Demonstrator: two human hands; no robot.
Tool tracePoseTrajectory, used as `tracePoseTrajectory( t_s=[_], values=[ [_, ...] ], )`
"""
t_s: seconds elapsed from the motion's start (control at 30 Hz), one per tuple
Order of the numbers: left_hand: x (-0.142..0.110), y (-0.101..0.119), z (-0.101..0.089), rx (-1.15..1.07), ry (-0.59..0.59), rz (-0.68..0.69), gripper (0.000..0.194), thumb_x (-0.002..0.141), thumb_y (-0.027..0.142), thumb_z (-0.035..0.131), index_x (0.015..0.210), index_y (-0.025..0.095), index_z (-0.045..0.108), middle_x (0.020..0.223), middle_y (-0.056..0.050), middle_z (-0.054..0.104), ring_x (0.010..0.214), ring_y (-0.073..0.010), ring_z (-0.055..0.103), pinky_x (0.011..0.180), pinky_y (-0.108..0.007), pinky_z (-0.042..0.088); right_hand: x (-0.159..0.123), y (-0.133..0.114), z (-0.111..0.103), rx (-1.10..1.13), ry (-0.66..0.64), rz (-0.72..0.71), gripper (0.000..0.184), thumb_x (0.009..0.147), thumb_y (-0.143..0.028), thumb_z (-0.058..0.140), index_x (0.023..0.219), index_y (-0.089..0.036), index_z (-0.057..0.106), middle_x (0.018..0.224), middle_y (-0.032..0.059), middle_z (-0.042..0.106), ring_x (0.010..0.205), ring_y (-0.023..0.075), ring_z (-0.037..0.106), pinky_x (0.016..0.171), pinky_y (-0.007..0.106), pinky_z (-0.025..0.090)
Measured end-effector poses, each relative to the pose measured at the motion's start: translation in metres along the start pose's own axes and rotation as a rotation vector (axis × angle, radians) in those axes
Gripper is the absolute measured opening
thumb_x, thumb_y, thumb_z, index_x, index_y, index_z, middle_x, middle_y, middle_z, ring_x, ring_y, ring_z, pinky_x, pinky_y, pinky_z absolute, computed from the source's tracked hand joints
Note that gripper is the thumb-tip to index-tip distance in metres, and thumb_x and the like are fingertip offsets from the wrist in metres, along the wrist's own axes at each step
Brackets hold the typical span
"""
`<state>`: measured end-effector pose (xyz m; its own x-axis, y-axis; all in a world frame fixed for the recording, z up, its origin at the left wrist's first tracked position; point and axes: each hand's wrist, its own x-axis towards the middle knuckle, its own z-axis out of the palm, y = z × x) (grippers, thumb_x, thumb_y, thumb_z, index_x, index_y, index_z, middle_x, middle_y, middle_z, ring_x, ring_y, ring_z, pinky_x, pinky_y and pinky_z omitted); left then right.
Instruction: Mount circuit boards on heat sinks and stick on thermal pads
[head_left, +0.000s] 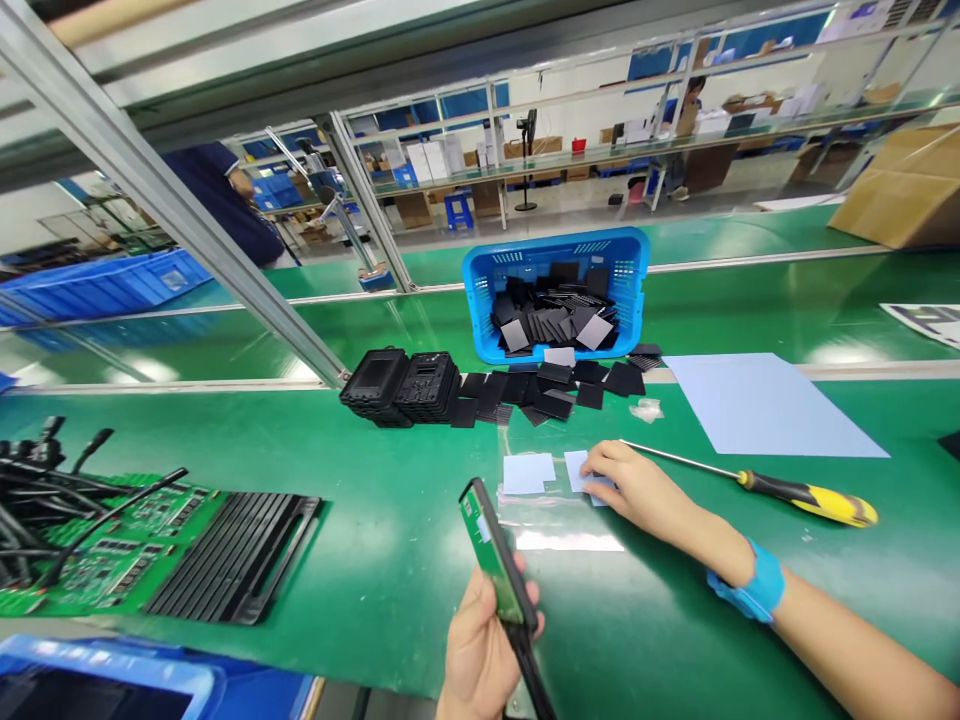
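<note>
Circuit board (489, 555): held above the green bench (390, 560); flat, narrow, black-edged; long axis slanting, far end up and leftward, lower end trailing black cable (529, 668); partly covered by fingers.
Left hand (480, 635): closed around the board's lower part; wrist cut off below.
Pale pieces (527, 473): smooth, flat, straight-edged, on glossy clear film (562, 530).
Right hand (626, 485): fingers bent over one pale piece, partly hiding it; pinched or merely touched, cannot tell.
Screwdriver (810, 497): slim metal shaft, yellow-and-black handle; tip indistinct beside the knuckles.
</note>
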<state>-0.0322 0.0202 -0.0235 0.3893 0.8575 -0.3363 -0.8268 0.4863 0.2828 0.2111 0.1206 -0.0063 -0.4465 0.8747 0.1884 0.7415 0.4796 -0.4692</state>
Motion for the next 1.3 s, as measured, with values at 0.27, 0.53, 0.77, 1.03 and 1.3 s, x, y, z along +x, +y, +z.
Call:
tracePoseTrajectory(
  t_s=[0.27,0.53,0.77,1.03,1.3],
  values=[
    [-0.007,0.0,0.008,-0.219,-0.022,-0.003,0.034,0.053,0.024,0.091,0.078,0.033,0.069,0.051,0.01,0.067,0.032,-0.0109,0.059,0.02,-0.011,0.035,0.042,-0.024,0.018,0.044,-0.093,-0.154,0.013,0.083,-0.022,0.071,0.092,-0.022,0.062,0.094,0.0053,0.063,0.089,0.0236,0.058,0.076,0.035,0.049],
    [-0.006,-0.003,-0.011,-0.282,-0.202,-0.043,0.033,0.064,0.019,0.084,0.089,0.032,0.068,0.06,0.005,0.07,0.042,-0.0157,0.066,0.029,-0.019,0.049,0.051,-0.005,0.016,0.001,-0.098,-0.135,0.013,0.085,-0.017,0.067,0.095,-0.021,0.06,0.097,0.006,0.064,0.092,0.0243,0.059,0.079,0.037,0.048],
    [-0.008,-0.003,-0.014,-0.166,-0.164,-0.027,0.036,0.064,0.027,0.085,0.094,0.033,0.066,0.067,0.003,0.071,0.047,-0.015,0.067,0.03,-0.013,0.043,0.045,0.012,0.01,-0.076,-0.103,-0.143,0.012,0.086,-0.023,0.068,0.096,-0.021,0.061,0.097,0.0054,0.066,0.092,0.023,0.061,0.079,0.034,0.048],
    [-0.006,-0.003,-0.022,-0.114,-0.249,-0.005,0.037,0.075,0.024,0.078,0.107,0.037,0.065,0.089,0.005,0.077,0.07,-0.0143,0.073,0.046,-0.014,0.053,0.047,-0.009,0.024,-0.239,-0.204,-0.287,0.02,0.093,-0.011,0.053,0.076,-0.016,0.063,0.078,0.0087,0.066,0.074,0.0223,0.059,0.072,0.034,0.039],
    [-0.003,-0.003,-0.017,-0.114,-0.258,-0.012,0.028,0.088,0.022,0.064,0.112,0.036,0.067,0.106,0.005,0.076,0.09,-0.0136,0.072,0.072,-0.02,0.058,0.062,-0.002,0.019,-0.11,-0.129,-0.141,0.022,0.088,-0.013,0.047,0.07,-0.019,0.057,0.064,0.0032,0.063,0.057,0.017,0.054,0.056,0.028,0.029]
  ],
)
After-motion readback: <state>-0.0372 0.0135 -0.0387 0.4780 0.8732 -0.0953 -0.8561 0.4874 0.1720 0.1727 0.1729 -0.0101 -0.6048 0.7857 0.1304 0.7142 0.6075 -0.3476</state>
